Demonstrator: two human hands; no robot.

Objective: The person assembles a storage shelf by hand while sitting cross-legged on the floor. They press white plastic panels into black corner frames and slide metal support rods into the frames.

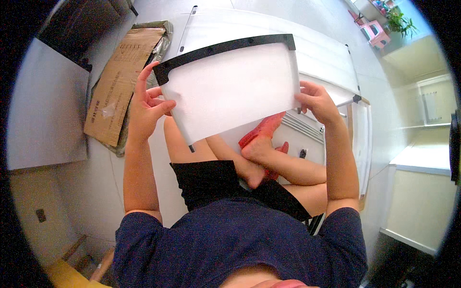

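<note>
Panel [233, 91]: white, black strip [225, 47] along its far edge, held up above the legs [204, 149], slightly tilted
Left hand [149, 103]: pinching the panel's left edge, one finger raised near the strip's corner
Right hand [318, 99]: pinching the panel's right edge
Floor [165, 199]: cardboard [122, 86] at left, frame [240, 24] beyond, rods [305, 126] near the red shoes [261, 130]

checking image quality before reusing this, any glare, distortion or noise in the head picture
Head view: black corners, edges bowed near the rim, white panel bright with little texture, cabinet top at right washed out, grain speckling the dark shirt.
</note>
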